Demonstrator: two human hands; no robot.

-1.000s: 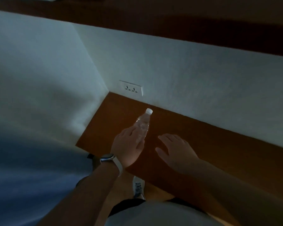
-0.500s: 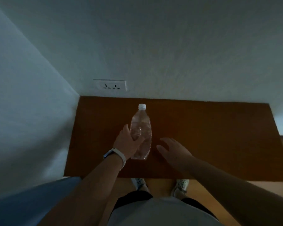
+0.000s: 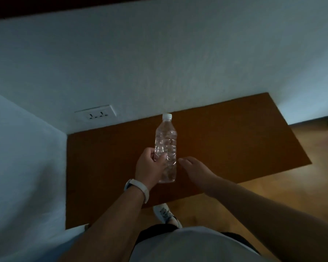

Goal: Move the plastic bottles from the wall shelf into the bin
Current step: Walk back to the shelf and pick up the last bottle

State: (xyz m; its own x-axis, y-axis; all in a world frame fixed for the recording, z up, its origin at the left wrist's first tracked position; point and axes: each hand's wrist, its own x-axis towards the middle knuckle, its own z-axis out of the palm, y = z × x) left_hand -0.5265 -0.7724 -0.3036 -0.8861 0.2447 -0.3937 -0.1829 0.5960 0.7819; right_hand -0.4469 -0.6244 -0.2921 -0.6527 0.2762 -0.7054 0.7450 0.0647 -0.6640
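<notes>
A clear plastic bottle (image 3: 166, 140) with a white cap is held upright over the brown wooden wall shelf (image 3: 235, 140). My left hand (image 3: 150, 167), with a white watch band on its wrist, is wrapped around the bottle's lower half. Just right of the bottle hovers my right hand (image 3: 195, 168), fingers loosely apart and holding nothing, above the shelf's front part. No bin is in view.
White walls meet in a corner at the left, with a wall socket (image 3: 96, 114) just above the shelf's back edge. Wooden floor (image 3: 301, 186) shows to the right and below the shelf. My shoe (image 3: 165, 214) stands under the shelf's front edge.
The view has swung right and the whole shelf has come into sight. My left hand has closed around the bottle and brought it upright; my right hand stays beside it.
</notes>
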